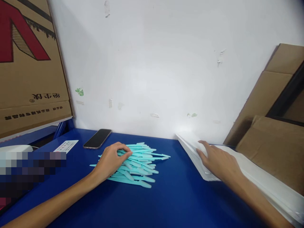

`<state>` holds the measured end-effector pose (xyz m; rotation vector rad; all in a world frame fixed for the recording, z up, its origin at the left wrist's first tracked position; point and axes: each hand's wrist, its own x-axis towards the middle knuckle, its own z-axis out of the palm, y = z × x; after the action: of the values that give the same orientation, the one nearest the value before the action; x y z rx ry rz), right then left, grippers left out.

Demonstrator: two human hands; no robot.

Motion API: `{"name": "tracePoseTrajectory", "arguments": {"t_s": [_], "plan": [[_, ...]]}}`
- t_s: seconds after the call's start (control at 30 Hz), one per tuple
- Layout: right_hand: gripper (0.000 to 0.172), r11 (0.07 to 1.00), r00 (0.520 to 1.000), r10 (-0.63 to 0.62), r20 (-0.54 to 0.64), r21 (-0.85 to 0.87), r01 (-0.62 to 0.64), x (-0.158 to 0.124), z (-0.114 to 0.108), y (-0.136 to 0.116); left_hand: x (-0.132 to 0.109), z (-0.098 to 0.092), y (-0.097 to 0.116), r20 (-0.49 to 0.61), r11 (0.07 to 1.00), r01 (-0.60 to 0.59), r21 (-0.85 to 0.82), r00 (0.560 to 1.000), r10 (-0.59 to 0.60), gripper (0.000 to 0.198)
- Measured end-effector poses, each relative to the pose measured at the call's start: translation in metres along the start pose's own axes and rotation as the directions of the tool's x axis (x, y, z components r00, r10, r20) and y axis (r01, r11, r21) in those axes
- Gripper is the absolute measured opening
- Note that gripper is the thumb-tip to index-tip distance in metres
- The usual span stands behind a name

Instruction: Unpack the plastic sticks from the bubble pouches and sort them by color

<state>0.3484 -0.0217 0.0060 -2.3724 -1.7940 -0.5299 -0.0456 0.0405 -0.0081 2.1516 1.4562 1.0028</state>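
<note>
On the blue tabletop (pixel 166 202), teal sticks (pixel 140 164) are lying heaped under the left hand (pixel 110 160), whose thumb and forefinger are meeting; whether they are gripping one, I cannot tell. The right hand (pixel 220 161) is resting at white packaging (pixel 190 145), fingers parted. Farther off, a phone (pixel 98 138) is lying near the wall (pixel 152 63).

Left forearm (pixel 60 194), bare, runs up from the lower-left corner; wrist nearly straight. Left hand (pixel 112 160): back uppermost, thumb and index curved into a small loop, tips together or nearly so; remaining fingers mostly hidden. Right forearm (pixel 258 198), also bare, enters from lower right, angled inward. Right hand (pixel 220 161): back uppermost, thumb and index extended leftward, tips parted. Hands well apart.
</note>
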Motion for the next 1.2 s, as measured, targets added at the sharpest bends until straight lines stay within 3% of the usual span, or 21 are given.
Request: {"name": "tracePoseTrajectory", "arguments": {"t_s": [0.33,0.5,0.7,0.83,1.0,1.1,1.2], "plan": [[0.051,0.987,0.996,-0.081,-0.020,0.138,0.083,0.001,-0.008,0.008,-0.004,0.003,-0.001,0.009,0.997,-0.062,0.047,0.998,0.062,0.033],[0.054,0.926,0.977,-0.212,-0.031,0.314,0.211,-0.002,-0.019,0.008,-0.004,0.004,-0.002,0.009,0.994,-0.098,0.055,0.995,0.098,0.032],[0.055,0.855,0.958,-0.278,-0.067,0.437,0.278,-0.011,-0.029,-0.005,-0.004,0.004,0.002,-0.006,0.993,-0.087,0.074,0.996,0.088,0.036],[0.053,0.821,0.956,-0.277,-0.094,0.493,0.287,-0.018,-0.034,-0.014,-0.006,0.001,0.008,-0.041,0.981,-0.174,0.089,0.983,0.178,0.037],[0.052,0.755,0.934,-0.334,-0.125,0.558,0.344,-0.026,-0.040,-0.027,-0.013,0.000,0.020,-0.077,0.938,-0.343,0.044,0.935,0.346,0.032],[0.048,0.713,0.906,-0.406,-0.124,0.577,0.398,-0.033,-0.043,-0.034,-0.018,0.002,0.026,-0.037,0.913,-0.408,0.016,0.912,0.408,0.028],[0.045,0.656,0.872,-0.479,-0.102,0.619,0.432,-0.040,-0.045,-0.041,-0.021,0.004,0.029,0.033,0.924,-0.381,-0.011,0.924,0.381,0.028]]}}
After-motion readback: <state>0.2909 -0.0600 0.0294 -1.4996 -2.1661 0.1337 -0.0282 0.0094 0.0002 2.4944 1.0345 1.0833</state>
